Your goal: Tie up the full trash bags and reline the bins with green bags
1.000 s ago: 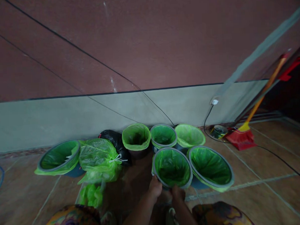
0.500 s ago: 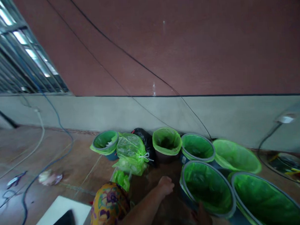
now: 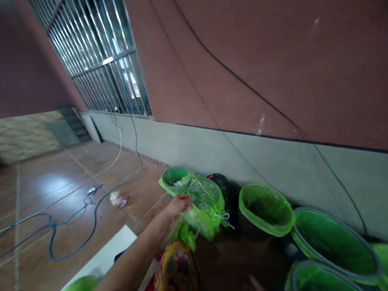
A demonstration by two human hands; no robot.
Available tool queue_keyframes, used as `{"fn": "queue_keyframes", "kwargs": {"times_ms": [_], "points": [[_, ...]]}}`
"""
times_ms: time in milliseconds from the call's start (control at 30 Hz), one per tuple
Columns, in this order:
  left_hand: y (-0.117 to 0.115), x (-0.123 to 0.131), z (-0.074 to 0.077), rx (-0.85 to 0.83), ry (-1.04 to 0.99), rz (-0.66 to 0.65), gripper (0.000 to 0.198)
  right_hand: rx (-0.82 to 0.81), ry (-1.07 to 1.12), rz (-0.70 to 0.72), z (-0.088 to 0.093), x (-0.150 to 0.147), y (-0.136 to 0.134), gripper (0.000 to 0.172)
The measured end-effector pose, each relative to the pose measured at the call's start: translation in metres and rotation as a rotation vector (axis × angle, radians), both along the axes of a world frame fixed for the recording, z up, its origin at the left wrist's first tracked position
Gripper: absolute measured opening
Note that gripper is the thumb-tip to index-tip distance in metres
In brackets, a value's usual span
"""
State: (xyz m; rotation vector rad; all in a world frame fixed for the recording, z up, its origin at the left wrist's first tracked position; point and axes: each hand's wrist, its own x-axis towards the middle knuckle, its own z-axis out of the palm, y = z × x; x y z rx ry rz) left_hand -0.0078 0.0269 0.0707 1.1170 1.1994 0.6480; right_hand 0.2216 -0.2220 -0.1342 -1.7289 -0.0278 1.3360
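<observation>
My left hand [image 3: 180, 204] reaches over the left edge of a tied, see-through green garbage bag [image 3: 208, 200], just in front of a small lined bin [image 3: 177, 180] with white scraps inside. Its fingers point forward, partly stretched, and nothing shows in them; I cannot tell whether they touch the bag. Crumpled green plastic [image 3: 185, 235] lies below the hand, beside my patterned cloth-covered knee [image 3: 176, 271]. Only a dim, blurred part of my right hand [image 3: 258, 286] shows at the bottom edge, left of a green-lined bin [image 3: 296, 282]; its grip is hidden.
A black bag [image 3: 226, 190] and more green-lined bins, including a brown one [image 3: 247, 222], line the wall. A white board [image 3: 121, 241] with green plastic [image 3: 78, 288] lies at lower left. Blue cable [image 3: 96, 214] loops over the floor near a small plastic bundle [image 3: 118, 199].
The view has swung left. My left hand has moved from the floor beside the bins to the tied green bag and small bin. My right hand has mostly dropped out of view.
</observation>
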Motion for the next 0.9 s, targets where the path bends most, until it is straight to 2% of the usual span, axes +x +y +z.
{"fn": "queue_keyframes", "kwargs": {"times_ms": [67, 133, 200, 233, 300, 367, 467, 533, 633, 733, 900], "points": [[0.039, -0.045, 0.017, 0.012, -0.011, 0.179, 0.028, 0.053, 0.08, -0.04, 0.004, -0.01, 0.03, 0.042], [0.079, -0.088, 0.028, 0.019, -0.007, 0.509, 0.025, 0.141, 0.122, -0.057, 0.015, -0.025, 0.063, 0.047], [0.115, -0.12, 0.027, 0.027, 0.047, 0.694, 0.017, 0.221, 0.115, 0.011, 0.031, -0.043, 0.101, 0.048], [0.13, -0.132, 0.021, 0.015, 0.084, 0.762, 0.014, 0.238, 0.136, 0.087, 0.039, -0.052, 0.122, 0.046], [0.153, -0.142, -0.003, -0.03, 0.166, 0.824, 0.01, 0.228, 0.119, 0.172, 0.055, -0.072, 0.166, 0.034], [0.168, -0.138, -0.038, -0.092, 0.245, 0.823, 0.011, 0.239, 0.045, 0.231, 0.066, -0.09, 0.213, 0.021], [0.186, -0.115, -0.096, -0.161, 0.325, 0.717, 0.026, 0.26, -0.046, 0.339, 0.071, -0.113, 0.281, 0.012], [0.2, -0.098, -0.129, -0.185, 0.346, 0.643, 0.034, 0.262, -0.066, 0.415, 0.067, -0.124, 0.324, 0.016], [0.225, -0.079, -0.168, -0.206, 0.354, 0.573, 0.037, 0.214, -0.082, 0.44, 0.054, -0.138, 0.38, 0.021], [0.245, -0.069, -0.198, -0.23, 0.335, 0.53, 0.034, 0.15, -0.098, 0.433, 0.033, -0.149, 0.425, 0.023], [0.262, -0.06, -0.231, -0.252, 0.237, 0.513, 0.026, 0.12, -0.088, 0.4, -0.007, -0.165, 0.465, 0.025]]}}
